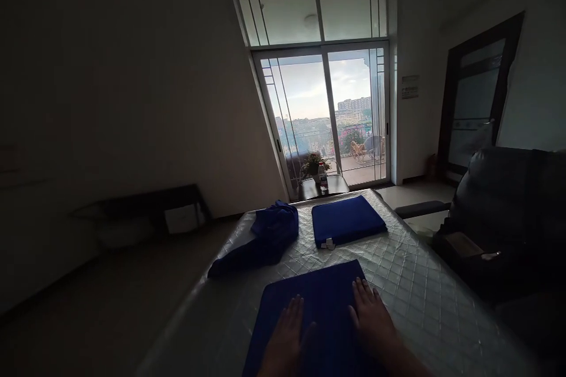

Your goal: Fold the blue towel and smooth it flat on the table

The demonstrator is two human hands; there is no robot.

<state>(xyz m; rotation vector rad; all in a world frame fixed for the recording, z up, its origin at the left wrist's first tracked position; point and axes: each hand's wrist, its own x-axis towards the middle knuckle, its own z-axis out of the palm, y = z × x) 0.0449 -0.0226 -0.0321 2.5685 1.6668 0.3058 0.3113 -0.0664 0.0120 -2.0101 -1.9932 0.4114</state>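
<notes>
A folded blue cloth (325, 288) lies flat in front of me on the quilted, shiny table cover (424, 283). My left hand (287, 333) rests on its left part with fingers stretched out and the palm down. On the right edge of the same cloth lies my right hand (371, 312), fingers extended and thumb apart. Neither hand grips anything. Farther back, a neatly folded blue cloth (347, 221) shows a white tag (328, 243) at its near corner. Left of it sits a crumpled blue cloth (269, 235).
A dark chair or stool (325, 187) at the table's far end carries a potted plant (315, 166) and a bottle (322, 177). On the right stands a black armchair (499, 206) with its armrest (420, 210) near the table. Behind is a sliding glass door (329, 118).
</notes>
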